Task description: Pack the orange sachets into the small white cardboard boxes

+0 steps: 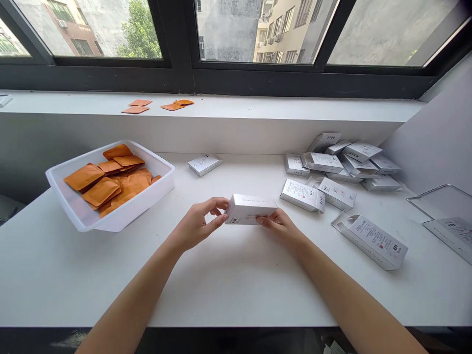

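Note:
A small white carton with printed text is held up over the middle of the table, its long side toward me. My right hand grips its right end, thumb on the front face. At the left end, my left hand has its fingertips and thumb closed on the carton's edge. To the left stands a white plastic bin holding several orange sachets. One closed carton lies flat behind my left hand.
Several white cartons are piled at the back right, some with end flaps open. Nearer lie loose open cartons. A wire stand is at the right edge. Orange sachets rest on the windowsill.

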A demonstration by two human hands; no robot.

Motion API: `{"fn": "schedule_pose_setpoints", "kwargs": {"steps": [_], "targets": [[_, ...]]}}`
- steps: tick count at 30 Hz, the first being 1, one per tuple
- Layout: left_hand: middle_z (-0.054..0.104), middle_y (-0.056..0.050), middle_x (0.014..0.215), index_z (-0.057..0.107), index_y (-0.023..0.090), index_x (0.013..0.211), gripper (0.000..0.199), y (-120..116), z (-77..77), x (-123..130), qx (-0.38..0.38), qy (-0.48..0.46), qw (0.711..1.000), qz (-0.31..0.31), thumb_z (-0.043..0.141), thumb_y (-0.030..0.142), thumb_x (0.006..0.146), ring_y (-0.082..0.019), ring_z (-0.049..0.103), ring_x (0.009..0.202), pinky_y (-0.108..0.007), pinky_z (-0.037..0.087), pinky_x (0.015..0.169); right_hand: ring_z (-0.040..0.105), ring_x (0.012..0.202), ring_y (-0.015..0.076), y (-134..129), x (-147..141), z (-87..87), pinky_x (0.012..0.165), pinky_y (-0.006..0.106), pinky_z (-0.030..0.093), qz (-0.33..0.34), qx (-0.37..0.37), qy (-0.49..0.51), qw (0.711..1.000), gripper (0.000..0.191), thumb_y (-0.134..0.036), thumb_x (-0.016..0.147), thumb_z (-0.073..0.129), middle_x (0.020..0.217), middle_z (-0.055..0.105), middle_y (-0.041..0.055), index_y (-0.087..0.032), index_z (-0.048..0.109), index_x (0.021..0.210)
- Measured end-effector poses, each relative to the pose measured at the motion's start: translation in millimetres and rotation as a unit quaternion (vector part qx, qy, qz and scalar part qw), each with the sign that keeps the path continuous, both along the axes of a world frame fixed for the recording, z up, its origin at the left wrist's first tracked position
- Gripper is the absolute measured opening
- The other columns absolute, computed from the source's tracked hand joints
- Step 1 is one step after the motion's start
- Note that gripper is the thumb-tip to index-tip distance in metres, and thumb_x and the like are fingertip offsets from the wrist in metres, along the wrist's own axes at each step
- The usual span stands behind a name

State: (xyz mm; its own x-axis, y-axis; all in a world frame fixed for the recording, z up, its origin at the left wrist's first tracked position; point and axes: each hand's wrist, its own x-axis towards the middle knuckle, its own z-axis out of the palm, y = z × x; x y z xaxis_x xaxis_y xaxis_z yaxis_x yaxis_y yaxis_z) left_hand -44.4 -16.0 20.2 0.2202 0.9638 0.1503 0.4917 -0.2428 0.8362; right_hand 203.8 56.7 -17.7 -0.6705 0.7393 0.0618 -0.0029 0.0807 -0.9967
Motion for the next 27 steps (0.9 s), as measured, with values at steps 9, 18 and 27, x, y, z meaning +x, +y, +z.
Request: {"fn": "schedule_pose_setpoints", "kwargs": {"steps": [9,18,27], "targets": [[0.070,-0.001,0.105,0.064,0.026,0.114,0.030,1.8,-0.4,-2.4,-0.005,-0.002,0.999,-0.032,0.057,0.027,0.085,-0.015,0.066,0.089,-0.028,0.052,0.083,0.058,0.116,0.0284,4.2,3.5,-0.4,0.095,0.044,0.049,0.004,0.021,-0.031,0.999,0.043,-0.042,0.087,0.061,0.123,0.064,0.0086,-0.025,0.056,0.127],[0.068,0.001,0.079,0.064,0.021,0.090,0.026,1.2,-3.4,-6.1,0.018,0.056,0.998,0.028,0.046,0.012,0.074,-0.013,0.062,0.067,-0.023,0.047,0.059,0.061,0.110,0.0264,3.3,1.3,2.4,0.092,0.043,0.050,0.022,-0.004,-0.011,1.000,0.043,-0.043,0.084,0.064,0.119,0.066,0.0079,-0.023,0.059,0.122],[0.058,-0.001,0.079,0.056,0.020,0.095,0.013,0.3,-3.7,0.5,0.282,0.130,0.944,0.108,0.052,0.018,0.082,-0.014,0.053,0.068,-0.028,0.044,0.065,0.060,0.110,0.0276,-12.7,-16.3,10.1,0.096,0.044,0.047,-0.142,-0.059,0.066,0.986,0.049,-0.054,0.078,0.067,0.119,0.066,0.0093,-0.022,0.059,0.113]]}}
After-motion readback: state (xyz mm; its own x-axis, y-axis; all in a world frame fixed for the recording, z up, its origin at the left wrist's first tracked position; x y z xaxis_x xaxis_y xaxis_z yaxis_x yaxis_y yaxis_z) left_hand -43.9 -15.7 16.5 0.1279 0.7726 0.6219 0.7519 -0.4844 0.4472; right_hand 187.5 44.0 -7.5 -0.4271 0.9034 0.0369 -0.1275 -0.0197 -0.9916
